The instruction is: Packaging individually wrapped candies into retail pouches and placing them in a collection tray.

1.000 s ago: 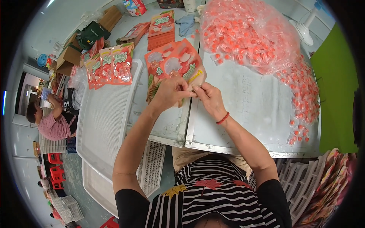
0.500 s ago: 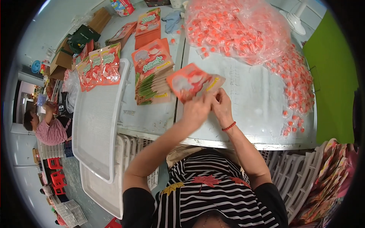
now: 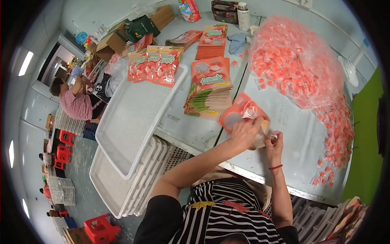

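Observation:
Between my two hands is a flat red and cream printed pouch (image 3: 240, 109) with a pale round window, held just above the table by the seam. My left hand (image 3: 245, 135) lies over the pouch's near part, fingers closed on it. At its near right corner, my right hand (image 3: 274, 147), with a red bead bracelet at the wrist, pinches the cream edge. A fanned stack of matching pouches (image 3: 209, 83) lies beyond my left hand. To the right, small clear-wrapped red pieces (image 3: 335, 138) spill from a big clear plastic bag (image 3: 296, 61).
A white mesh tray (image 3: 136, 118) at left bears several filled pouches (image 3: 156, 65), above stacked trays (image 3: 122, 183). Farther back are another pouch stack (image 3: 212, 42), a blue cloth (image 3: 237, 42) and a white bottle (image 3: 243, 17). A co-worker (image 3: 75, 99) sits far left; a red stool (image 3: 101, 229) stands below.
The view has swung left, so the table and bag appear farther right and lower. Both hands stay on the pouch, and its near part has tipped downward between them.

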Action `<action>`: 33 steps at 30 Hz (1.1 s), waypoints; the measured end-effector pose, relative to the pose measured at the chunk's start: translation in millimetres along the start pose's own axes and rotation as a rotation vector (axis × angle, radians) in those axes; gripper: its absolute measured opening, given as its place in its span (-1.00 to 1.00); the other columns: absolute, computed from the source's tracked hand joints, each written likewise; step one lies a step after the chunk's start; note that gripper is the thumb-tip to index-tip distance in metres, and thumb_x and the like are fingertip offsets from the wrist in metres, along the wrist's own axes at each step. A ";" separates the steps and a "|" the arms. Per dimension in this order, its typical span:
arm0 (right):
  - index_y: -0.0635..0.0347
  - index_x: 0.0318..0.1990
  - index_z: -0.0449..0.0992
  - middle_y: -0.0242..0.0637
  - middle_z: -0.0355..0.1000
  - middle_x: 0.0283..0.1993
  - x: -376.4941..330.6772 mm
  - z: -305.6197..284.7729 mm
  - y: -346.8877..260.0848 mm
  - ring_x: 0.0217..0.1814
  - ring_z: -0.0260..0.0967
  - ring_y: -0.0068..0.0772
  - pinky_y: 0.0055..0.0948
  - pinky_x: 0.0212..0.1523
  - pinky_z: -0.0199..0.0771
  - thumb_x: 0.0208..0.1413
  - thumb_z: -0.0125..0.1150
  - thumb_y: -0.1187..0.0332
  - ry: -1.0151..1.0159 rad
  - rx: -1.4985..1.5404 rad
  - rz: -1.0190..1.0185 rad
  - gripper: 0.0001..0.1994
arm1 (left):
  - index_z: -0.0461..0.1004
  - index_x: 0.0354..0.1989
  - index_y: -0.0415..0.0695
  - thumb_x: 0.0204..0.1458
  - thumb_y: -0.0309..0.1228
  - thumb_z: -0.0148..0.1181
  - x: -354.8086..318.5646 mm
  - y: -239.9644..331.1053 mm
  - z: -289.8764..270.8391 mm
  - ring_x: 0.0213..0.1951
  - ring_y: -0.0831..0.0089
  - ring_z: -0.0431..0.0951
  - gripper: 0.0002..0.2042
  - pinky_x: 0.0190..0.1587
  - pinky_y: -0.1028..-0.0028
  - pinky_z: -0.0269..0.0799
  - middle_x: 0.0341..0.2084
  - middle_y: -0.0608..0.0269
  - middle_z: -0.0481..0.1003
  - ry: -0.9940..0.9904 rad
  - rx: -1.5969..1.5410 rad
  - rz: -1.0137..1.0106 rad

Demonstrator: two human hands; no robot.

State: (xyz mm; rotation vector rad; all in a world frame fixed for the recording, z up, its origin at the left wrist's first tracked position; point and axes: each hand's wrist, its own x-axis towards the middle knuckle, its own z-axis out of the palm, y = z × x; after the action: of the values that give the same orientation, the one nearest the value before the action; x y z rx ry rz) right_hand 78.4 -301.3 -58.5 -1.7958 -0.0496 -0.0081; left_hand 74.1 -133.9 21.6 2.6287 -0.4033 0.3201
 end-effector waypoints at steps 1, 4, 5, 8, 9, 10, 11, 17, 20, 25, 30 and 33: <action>0.18 -0.09 0.20 -0.32 0.27 -0.57 2.0 -2.9 11.6 -0.54 0.24 -0.56 -0.54 -0.49 0.28 0.10 0.16 0.44 0.021 0.077 0.026 -0.71 | 0.26 -0.02 -0.24 -0.18 -0.38 0.27 5.0 -6.6 -1.3 -0.53 0.03 0.57 -0.50 -0.57 0.18 0.44 -0.55 -0.04 0.50 -0.014 -0.011 0.053; 0.19 -0.06 0.20 -0.27 0.33 -0.53 -8.9 14.7 -18.1 -0.54 0.32 -0.42 -0.46 -0.47 0.34 0.07 0.21 0.42 0.135 -0.133 -0.080 -0.65 | 0.29 -0.05 -0.21 -0.18 -0.45 0.23 3.1 -5.7 6.5 -0.53 0.07 0.58 -0.55 -0.57 0.20 0.44 -0.53 0.01 0.51 -0.011 0.092 0.061; 0.19 -0.04 0.19 -0.25 0.35 -0.52 -11.8 17.4 -27.5 -0.54 0.35 -0.34 -0.42 -0.48 0.36 0.05 0.23 0.42 0.231 -0.299 -0.244 -0.63 | 0.30 0.01 -0.17 -0.19 -0.49 0.21 6.1 -1.6 10.2 -0.53 0.06 0.57 -0.51 -0.56 0.18 0.43 -0.51 0.04 0.52 -0.057 0.145 0.022; 0.22 -0.17 0.30 -0.22 0.35 -0.53 -13.6 17.4 -26.0 -0.57 0.37 -0.20 -0.34 -0.54 0.36 0.06 0.23 0.42 0.237 -0.502 -0.462 -0.75 | 0.31 0.00 -0.26 -0.13 -0.50 0.15 7.8 11.8 24.4 -0.49 0.12 0.59 -0.56 -0.55 0.25 0.48 -0.38 -0.03 0.51 -0.023 0.161 0.068; 0.22 -0.22 0.34 -0.22 0.33 -0.57 -12.5 13.6 -26.3 -0.61 0.35 -0.19 -0.33 -0.57 0.35 0.07 0.22 0.42 0.186 -0.585 -0.590 -0.81 | 0.32 -0.01 -0.30 -0.12 -0.50 0.13 6.6 13.0 30.0 -0.48 0.12 0.59 -0.58 -0.55 0.25 0.49 -0.32 -0.07 0.50 0.022 0.149 0.104; 0.20 -0.27 0.40 -0.29 0.31 -0.66 -10.0 9.0 -14.1 -0.67 0.35 -0.27 -0.33 -0.63 0.34 0.12 0.15 0.41 0.097 -0.758 -0.489 -0.91 | 0.33 -0.07 -0.32 -0.11 -0.50 0.10 4.4 12.5 34.6 -0.47 0.11 0.59 -0.63 -0.54 0.25 0.51 -0.27 -0.09 0.48 0.055 0.125 0.124; 0.20 -0.27 0.40 -0.29 0.31 -0.66 -6.8 2.5 -13.3 -0.67 0.35 -0.27 -0.33 -0.63 0.34 0.12 0.15 0.41 0.098 -0.761 -0.489 -0.91 | 0.33 -0.07 -0.32 -0.11 -0.50 0.10 -1.2 11.7 41.3 -0.47 0.11 0.59 -0.63 -0.54 0.25 0.51 -0.27 -0.09 0.48 0.056 0.122 0.125; 0.18 -0.10 0.43 -0.31 0.47 -0.31 1.5 -18.0 -25.4 -0.42 0.38 -0.48 -0.57 -0.45 0.39 0.25 -0.14 0.31 -0.117 0.834 0.811 -0.77 | 0.33 -0.12 -0.32 -0.11 -0.48 0.09 -15.1 20.1 45.6 -0.47 0.13 0.57 -0.66 -0.57 0.28 0.50 -0.36 -0.03 0.47 0.064 -0.061 0.247; 0.15 -0.01 0.39 -0.27 0.42 -0.07 -4.9 -8.8 -13.4 -0.02 0.38 -0.31 -0.27 0.06 0.40 0.27 -0.13 0.19 -0.266 1.120 0.608 -0.70 | 0.34 -0.10 -0.32 -0.11 -0.47 0.09 -15.3 24.6 57.4 -0.46 0.15 0.57 -0.65 -0.56 0.31 0.49 -0.42 -0.01 0.47 0.029 0.069 0.241; 0.16 0.15 0.29 -0.18 0.32 0.14 8.6 -18.7 14.1 0.18 0.27 -0.14 -0.16 0.21 0.30 0.29 -0.19 0.10 -0.590 1.569 0.086 -0.58 | 0.35 -0.16 -0.30 -0.05 -0.41 0.13 -17.4 71.8 47.8 -0.41 0.14 0.55 -0.71 -0.42 0.27 0.49 -0.49 0.03 0.44 0.008 -0.102 0.413; 0.15 0.29 0.15 -0.09 0.18 0.28 -7.5 -28.6 -17.3 0.31 0.12 -0.07 -0.14 0.32 0.16 0.32 -0.33 0.10 -0.301 1.003 0.292 -0.51 | 0.19 0.19 -0.32 -0.25 -0.09 0.33 -16.3 62.1 10.1 0.04 -0.09 0.30 -0.17 0.06 0.04 0.26 -0.01 -0.11 0.32 0.002 -0.220 0.526; 0.16 0.33 0.08 -0.05 0.10 0.33 -3.9 -19.7 8.4 0.39 0.02 -0.08 -0.11 0.36 0.06 0.32 -0.33 0.11 -0.601 1.105 0.003 -0.49 | 0.16 0.21 -0.31 -0.37 -0.01 0.37 -15.6 50.6 2.5 0.20 -0.17 0.11 -0.06 0.20 -0.12 0.02 0.19 -0.15 0.13 -0.113 -0.084 0.623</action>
State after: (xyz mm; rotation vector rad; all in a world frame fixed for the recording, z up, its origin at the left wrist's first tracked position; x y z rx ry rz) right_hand 75.3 -322.5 -62.5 -0.6442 -0.3994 0.4734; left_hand 43.1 -174.7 35.3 2.3841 -1.2466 0.3371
